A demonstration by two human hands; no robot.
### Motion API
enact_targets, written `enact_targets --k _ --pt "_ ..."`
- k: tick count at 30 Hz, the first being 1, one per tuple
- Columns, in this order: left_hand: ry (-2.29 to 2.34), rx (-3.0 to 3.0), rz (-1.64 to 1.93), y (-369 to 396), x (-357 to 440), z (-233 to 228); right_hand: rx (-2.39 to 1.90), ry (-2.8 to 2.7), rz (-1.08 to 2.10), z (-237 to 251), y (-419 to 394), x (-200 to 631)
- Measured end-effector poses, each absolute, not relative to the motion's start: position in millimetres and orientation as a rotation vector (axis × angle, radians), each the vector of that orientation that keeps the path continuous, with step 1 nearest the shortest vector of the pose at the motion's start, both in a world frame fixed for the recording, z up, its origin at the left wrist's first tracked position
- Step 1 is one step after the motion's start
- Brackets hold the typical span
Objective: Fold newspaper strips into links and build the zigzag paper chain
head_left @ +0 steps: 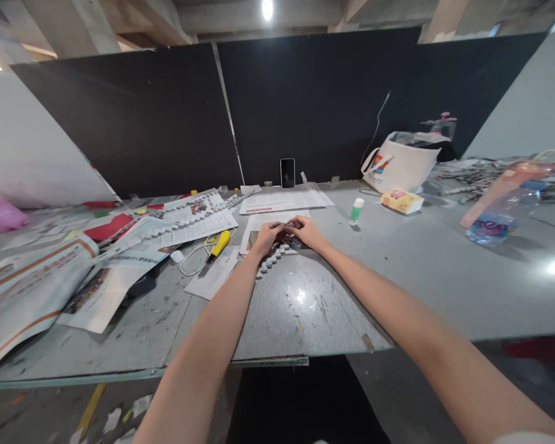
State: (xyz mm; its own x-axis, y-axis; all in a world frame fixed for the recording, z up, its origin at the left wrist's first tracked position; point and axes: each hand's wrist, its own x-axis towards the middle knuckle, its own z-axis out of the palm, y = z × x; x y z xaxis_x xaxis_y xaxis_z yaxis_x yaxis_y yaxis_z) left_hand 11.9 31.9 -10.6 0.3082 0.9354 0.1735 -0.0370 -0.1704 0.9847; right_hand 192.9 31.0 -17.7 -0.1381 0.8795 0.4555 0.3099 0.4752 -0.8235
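Observation:
Both hands meet over the middle of the table. My left hand (267,238) is closed, its fingertips pinching the end of a zigzag folded-paper chain (270,264). The chain hangs out below that hand and runs down toward me across the tabletop. Facing it, my right hand (306,230) is closed with its fingertips on the same end of the chain. Fingers and shadow hide the exact spot where they grip. Beneath and behind the hands lie printed paper sheets (254,223).
A yellow-handled cutter (218,248) and a white cable (187,269) lie left. Loose papers (115,290) cover the left side. Behind stands a phone (287,172). Rightward are a glue stick (356,211), tissue pack (401,202), white bag (402,163) and plastic bottle (504,216).

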Motion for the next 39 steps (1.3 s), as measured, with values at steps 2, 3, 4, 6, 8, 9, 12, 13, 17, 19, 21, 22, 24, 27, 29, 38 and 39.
enact_targets --k 2,3,4,6,8,9,12,13,17,19,21,22,24,27,29,38,39 --pt "0.826 1.429 1.093 32 12 -11 -1.049 -1.677 0.683 -19 32 193" --pt "0.815 1.418 1.093 32 12 -11 -1.059 -1.679 0.676 -19 33 194" --pt "0.816 1.415 1.096 33 11 -12 -1.065 -1.687 0.665 -19 33 194" --pt "0.846 1.427 1.104 35 11 -13 -1.066 -1.717 0.621 -19 32 194" --pt "0.881 1.441 1.118 37 10 -14 -1.048 -1.748 0.553 -19 30 195" --pt "0.894 1.442 1.126 38 10 -15 -1.031 -1.760 0.521 -19 30 195" --pt "0.911 1.415 1.147 42 10 -17 -0.953 -1.793 0.463 -20 30 194" --pt "0.917 1.401 1.155 43 11 -18 -0.934 -1.805 0.453 -20 31 194" --pt "0.940 1.352 1.184 46 12 -19 -0.923 -1.827 0.439 -23 34 194" --pt "0.941 1.345 1.186 46 13 -19 -0.928 -1.825 0.436 -24 34 194" --pt "0.936 1.345 1.180 46 13 -20 -0.934 -1.819 0.426 -25 34 195" --pt "0.935 1.347 1.174 46 13 -20 -0.938 -1.815 0.421 -25 34 195" --pt "0.933 1.356 1.158 46 13 -20 -0.944 -1.809 0.412 -25 33 195" --pt "0.936 1.372 1.134 47 13 -21 -0.955 -1.791 0.396 -26 33 195" --pt "0.938 1.383 1.124 47 14 -20 -0.962 -1.778 0.382 -26 33 194" --pt "0.979 1.498 1.083 50 16 -22 -0.991 -1.775 0.375 -23 30 193" --pt "0.985 1.503 1.089 50 15 -22 -0.995 -1.781 0.381 -22 29 193"
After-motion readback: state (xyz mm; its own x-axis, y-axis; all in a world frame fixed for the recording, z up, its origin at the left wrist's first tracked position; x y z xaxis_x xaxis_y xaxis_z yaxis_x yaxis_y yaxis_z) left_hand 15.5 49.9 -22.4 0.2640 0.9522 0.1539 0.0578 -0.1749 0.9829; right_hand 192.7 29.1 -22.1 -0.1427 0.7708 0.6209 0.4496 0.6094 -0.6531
